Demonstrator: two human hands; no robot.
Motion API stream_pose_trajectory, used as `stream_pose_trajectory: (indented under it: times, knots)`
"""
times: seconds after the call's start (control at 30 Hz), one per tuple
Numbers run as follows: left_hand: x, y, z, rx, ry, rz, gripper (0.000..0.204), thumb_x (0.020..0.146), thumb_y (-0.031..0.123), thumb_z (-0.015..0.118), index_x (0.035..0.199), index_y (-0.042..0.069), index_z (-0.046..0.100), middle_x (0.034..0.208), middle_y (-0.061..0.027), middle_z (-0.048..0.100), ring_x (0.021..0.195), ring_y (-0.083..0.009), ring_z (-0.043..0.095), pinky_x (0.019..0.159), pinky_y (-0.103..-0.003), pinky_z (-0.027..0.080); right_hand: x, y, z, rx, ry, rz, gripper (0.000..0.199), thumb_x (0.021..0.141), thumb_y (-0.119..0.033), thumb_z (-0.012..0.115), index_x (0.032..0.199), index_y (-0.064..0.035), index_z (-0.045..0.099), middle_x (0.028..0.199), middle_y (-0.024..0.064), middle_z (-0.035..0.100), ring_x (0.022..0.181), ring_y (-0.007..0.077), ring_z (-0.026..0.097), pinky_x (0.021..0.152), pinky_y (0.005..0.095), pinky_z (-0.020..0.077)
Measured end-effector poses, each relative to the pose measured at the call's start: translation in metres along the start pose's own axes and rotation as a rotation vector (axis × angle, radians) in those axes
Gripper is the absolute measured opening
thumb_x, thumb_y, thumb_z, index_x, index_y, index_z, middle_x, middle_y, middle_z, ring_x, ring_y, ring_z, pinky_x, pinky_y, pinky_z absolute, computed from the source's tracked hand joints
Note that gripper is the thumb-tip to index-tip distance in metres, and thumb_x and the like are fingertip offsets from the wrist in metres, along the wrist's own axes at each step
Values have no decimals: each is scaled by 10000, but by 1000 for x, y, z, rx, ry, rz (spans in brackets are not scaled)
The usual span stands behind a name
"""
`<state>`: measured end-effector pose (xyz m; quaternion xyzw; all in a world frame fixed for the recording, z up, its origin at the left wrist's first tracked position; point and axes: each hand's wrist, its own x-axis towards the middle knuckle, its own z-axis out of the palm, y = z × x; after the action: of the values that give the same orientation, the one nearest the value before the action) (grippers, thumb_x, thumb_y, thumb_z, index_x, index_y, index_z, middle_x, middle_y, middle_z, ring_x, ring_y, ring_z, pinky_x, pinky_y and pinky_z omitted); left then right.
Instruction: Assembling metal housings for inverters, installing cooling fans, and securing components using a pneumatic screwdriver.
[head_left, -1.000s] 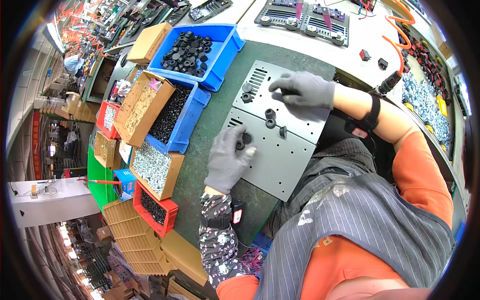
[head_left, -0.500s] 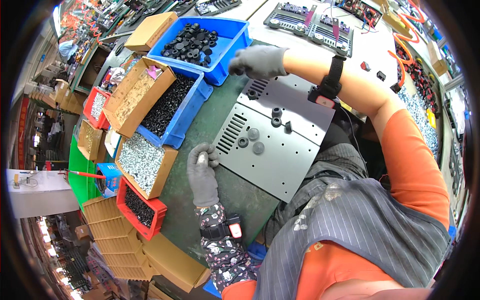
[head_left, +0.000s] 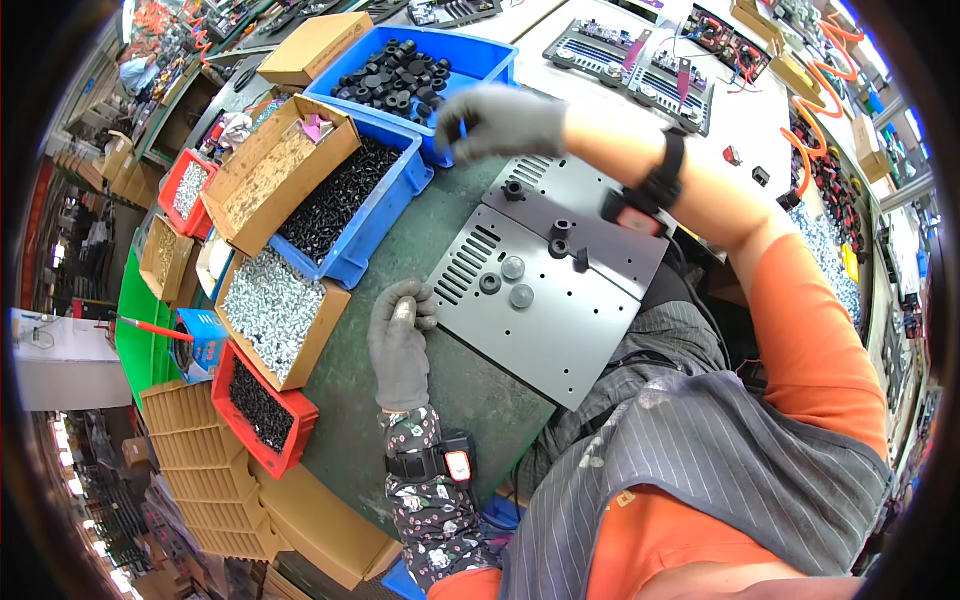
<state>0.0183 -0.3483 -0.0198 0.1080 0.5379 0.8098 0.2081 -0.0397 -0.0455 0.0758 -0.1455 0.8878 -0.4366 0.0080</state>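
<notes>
Head view: right hand arches by the blue bin, fingers curled, hold unclear; left hand has fingers together.

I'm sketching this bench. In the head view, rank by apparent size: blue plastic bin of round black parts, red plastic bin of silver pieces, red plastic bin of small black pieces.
1. Blue bin of round parts
2. Red bin of black pieces
3. Red bin of silver pieces
Actual sizes may differ.

Here sits the green benchtop, carrying two grey panels edge to edge, two blue bins, a cardboard tray and a red bin.
</notes>
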Motion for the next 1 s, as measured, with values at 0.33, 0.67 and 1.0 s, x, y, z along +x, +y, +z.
stream_pose_trajectory:
  times: [0.33, 0.67, 1.0]
  knots:
    - [1, -5, -1, 74, 5, 32, 199, 976, 92, 521, 1140, 22, 610, 1043, -73, 659, 808, -85, 572, 720, -229, 472, -138, -39, 62, -679, -373, -278, 370, 807, -131, 609, 1175, -174, 614, 1182, 56, 584, 1029, 259, 589, 839, 402, 497]
    - [-2, 51, -16, 618, 179, 84, 246, 954, 124, 564, 1182, 50, 620, 1021, -24, 668, 715, -26, 540, 571, -161, 399, -221, -29, 28, -13, -82, -139, 313, 759, -203, 740, 1042, -84, 683, 932, 98, 665, 877, 290, 631, 804, 397, 507]
    - [86, 133, -122, 1845, 281, -407, 619, 925, 489, 523, 1420, 120, 468, 1381, -235, 523, 1297, -377, 491, 1094, -426, 375, -372, 72, 12, 235, -5, 996, 263, 846, -221, 663, 759, 25, 697, 611, 54, 616, 542, 126, 579, 496, 271, 453]
